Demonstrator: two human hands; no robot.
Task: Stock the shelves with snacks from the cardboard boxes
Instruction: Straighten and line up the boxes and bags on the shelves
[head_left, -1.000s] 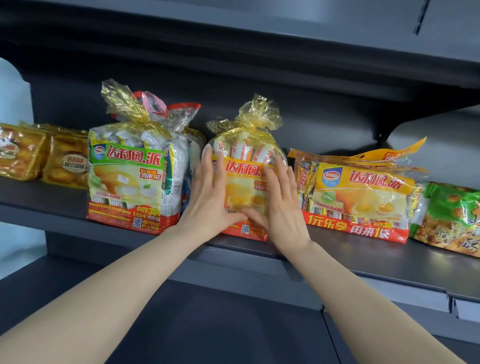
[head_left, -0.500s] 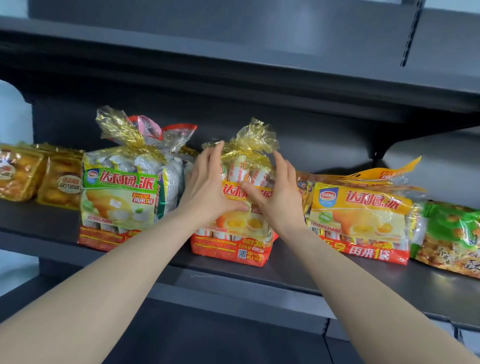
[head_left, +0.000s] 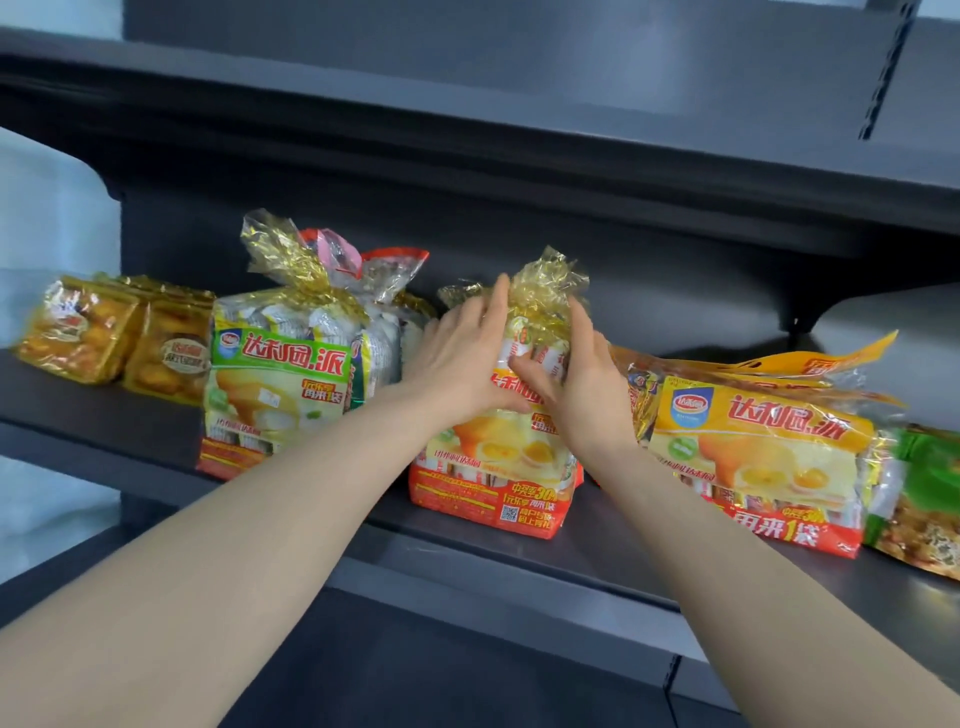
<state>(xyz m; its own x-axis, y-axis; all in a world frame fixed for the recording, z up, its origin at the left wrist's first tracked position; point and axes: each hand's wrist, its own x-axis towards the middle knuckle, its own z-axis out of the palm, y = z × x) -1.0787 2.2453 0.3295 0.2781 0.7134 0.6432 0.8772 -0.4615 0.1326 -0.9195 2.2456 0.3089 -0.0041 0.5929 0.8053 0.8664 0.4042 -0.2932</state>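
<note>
Head, dk grey shelf (head_left: 104, 415) w/ snack bags (head_left: 493, 483)

Bright, even light hits your forearms (head_left: 234, 561) and the shelf (head_left: 779, 587) front — foil glints atop the snack bag (head_left: 493, 467). Deep shadow sits under the upper shelf (head_left: 519, 114). Straight lines bow at the wide-angle edges — the far corners go soft.
</note>
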